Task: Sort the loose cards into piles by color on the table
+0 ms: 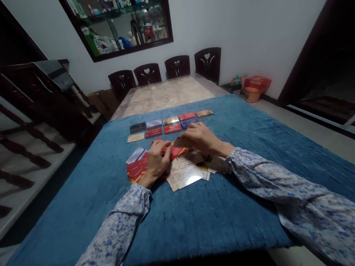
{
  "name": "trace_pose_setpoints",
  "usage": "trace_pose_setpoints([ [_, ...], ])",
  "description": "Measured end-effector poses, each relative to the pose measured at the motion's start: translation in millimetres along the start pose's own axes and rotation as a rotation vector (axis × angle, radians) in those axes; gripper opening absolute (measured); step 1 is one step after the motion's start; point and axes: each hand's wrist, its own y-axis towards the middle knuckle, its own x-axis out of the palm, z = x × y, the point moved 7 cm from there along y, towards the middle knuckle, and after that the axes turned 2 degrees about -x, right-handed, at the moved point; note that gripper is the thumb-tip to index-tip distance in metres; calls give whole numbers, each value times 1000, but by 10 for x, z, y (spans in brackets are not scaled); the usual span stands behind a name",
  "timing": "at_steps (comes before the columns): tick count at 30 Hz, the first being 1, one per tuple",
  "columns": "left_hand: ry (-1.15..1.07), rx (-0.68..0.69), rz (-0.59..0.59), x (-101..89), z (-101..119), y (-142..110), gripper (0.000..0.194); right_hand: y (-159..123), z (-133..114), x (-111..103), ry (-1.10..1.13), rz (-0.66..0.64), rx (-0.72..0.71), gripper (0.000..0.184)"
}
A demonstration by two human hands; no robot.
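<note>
A loose pile of cards lies on the blue cloth in front of me, with red cards (136,168) on its left and pale printed cards (185,177) at its near side. Over the pile, my left hand (157,158) is closed, thumb and fingers curled together beside the red cards; what they pinch is hidden. My right hand (203,138) reaches in from the right and grips a card (179,142) between thumb and fingers, close to the left fingertips. Beyond both hands are two rows of sorted cards, among them a black stack (137,128) and a red card (172,128).
The blue cloth (75,204) covers the near part of a long table, whose bare stone top (165,94) shows behind. Several dark chairs (178,67) stand at the far end. A wooden railing (8,130) is on the left, an orange bin (253,89) on the right.
</note>
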Motion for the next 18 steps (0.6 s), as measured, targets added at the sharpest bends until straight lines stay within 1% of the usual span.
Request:
trace_pose_setpoints([
  [3, -38, 24, 24, -17, 35, -1, 15, 7, -35, 40, -21, 1, -22, 24],
  [9, -37, 40, 3, 34, 35, -11, 16, 30, -91, 92, -34, -14, -45, 16],
  [15, -28, 17, -35, 66, 3, -26, 17, 56, -153, 120, -15, -66, -36, 21],
  [18, -44, -5, -52, 79, -47, -37, 21, 37, -143, 134, -4, -87, -11, 20],
])
